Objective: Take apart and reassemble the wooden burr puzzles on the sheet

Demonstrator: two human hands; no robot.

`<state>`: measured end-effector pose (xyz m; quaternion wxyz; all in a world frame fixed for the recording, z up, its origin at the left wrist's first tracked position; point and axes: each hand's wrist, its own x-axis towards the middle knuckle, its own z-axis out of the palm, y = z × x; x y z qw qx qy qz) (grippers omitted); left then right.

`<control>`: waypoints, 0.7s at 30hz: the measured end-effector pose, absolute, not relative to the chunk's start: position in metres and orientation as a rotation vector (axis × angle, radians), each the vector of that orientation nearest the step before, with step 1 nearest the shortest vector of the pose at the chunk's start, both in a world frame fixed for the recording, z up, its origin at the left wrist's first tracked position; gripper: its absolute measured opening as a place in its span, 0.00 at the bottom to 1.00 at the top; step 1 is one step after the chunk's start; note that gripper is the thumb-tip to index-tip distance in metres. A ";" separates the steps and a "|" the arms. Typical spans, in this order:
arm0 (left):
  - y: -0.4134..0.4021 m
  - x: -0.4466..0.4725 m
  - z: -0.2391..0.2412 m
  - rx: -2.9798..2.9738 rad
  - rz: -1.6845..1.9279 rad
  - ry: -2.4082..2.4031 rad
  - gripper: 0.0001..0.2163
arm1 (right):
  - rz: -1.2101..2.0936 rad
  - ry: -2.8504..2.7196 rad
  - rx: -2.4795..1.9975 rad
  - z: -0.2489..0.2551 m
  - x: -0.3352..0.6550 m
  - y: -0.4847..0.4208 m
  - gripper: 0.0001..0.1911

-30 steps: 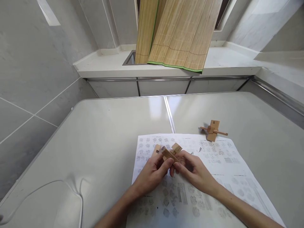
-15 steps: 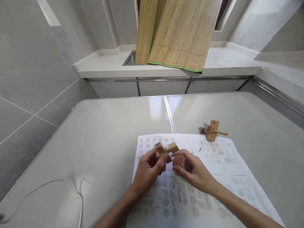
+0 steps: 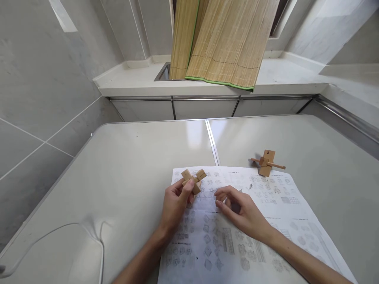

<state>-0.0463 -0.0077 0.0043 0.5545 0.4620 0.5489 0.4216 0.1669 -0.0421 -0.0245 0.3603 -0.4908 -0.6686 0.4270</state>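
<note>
Between the thumb and fingers of my left hand [image 3: 177, 199] is a small wooden interlocking puzzle [image 3: 196, 187], its light blocks crossing one another. I hold it above the upper left of a printed sheet [image 3: 207, 252]. My right hand [image 3: 241, 211] hovers over the sheet to the right, fingers curled but thumb and fingertips apart, with nothing visible in it. At the sheet's far right edge lies another wooden puzzle assembly [image 3: 267, 163], a flat piece marked 2 crossed by a thin stick.
A white cable [image 3: 102, 252] lies on the left of the pale table [image 3: 133, 165]. A metal strip [image 3: 212, 142] runs along the table's middle. Behind it, a bamboo mat [image 3: 225, 47] hangs over a white counter [image 3: 133, 88] with a sink [image 3: 162, 73].
My left hand has moved left with the puzzle and turned it, away from my right hand. My right hand has stayed nearly in place, its fingertips now clear of the puzzle.
</note>
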 end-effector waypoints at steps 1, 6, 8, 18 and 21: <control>-0.008 -0.045 0.005 1.116 0.952 1.279 0.23 | 1.076 -1.734 -1.272 -0.025 0.167 -0.042 0.08; -0.010 -0.042 0.007 1.217 0.766 1.112 0.20 | 0.923 -1.812 -1.234 -0.027 0.167 -0.040 0.16; -0.011 -0.042 0.007 1.212 0.752 1.087 0.19 | 0.906 -1.862 -1.219 -0.027 0.166 -0.040 0.23; -0.008 -0.039 0.009 1.188 0.876 1.161 0.15 | 0.727 -2.114 -1.132 -0.028 0.164 -0.042 0.24; -0.008 -0.039 0.009 1.191 0.867 1.077 0.17 | 0.704 -2.127 -1.112 -0.029 0.164 -0.041 0.21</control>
